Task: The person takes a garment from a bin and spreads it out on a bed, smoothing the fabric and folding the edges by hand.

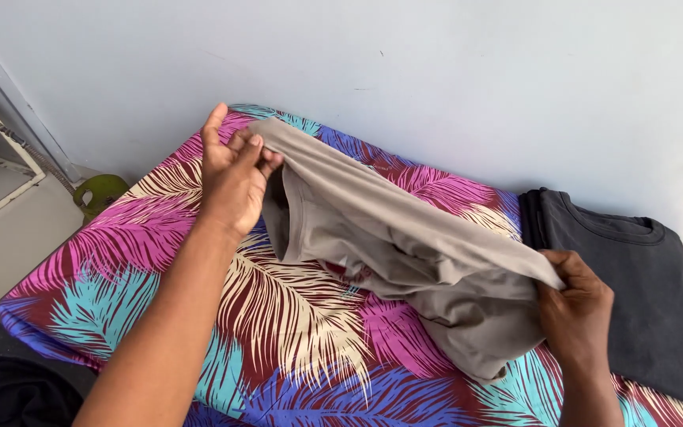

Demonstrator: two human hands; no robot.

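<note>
Two bare hands are seen from above, and between them a grey-brown garment point(405, 253) is held stretched over a surface covered in a bright cloth with a feather pattern point(278, 316), most likely a bed. The left hand point(235, 178) is raised at the far left end, its thumb and fingertips pinched together on one end of a folded edge. The right hand point(575, 304) is lower and nearer the viewer, closed on the other end of that same edge. The taut edge, the long axis of the garment, is thus run on a slant from upper left, away from the viewer, down to lower right. Below this line the rest of the fabric is hung in loose folds, and its lowest part is rested on the patterned cover. Just beside the right hand, to its right, a dark grey shirt point(634, 285) is laid flat on the cover against a pale wall point(436, 71).
</note>
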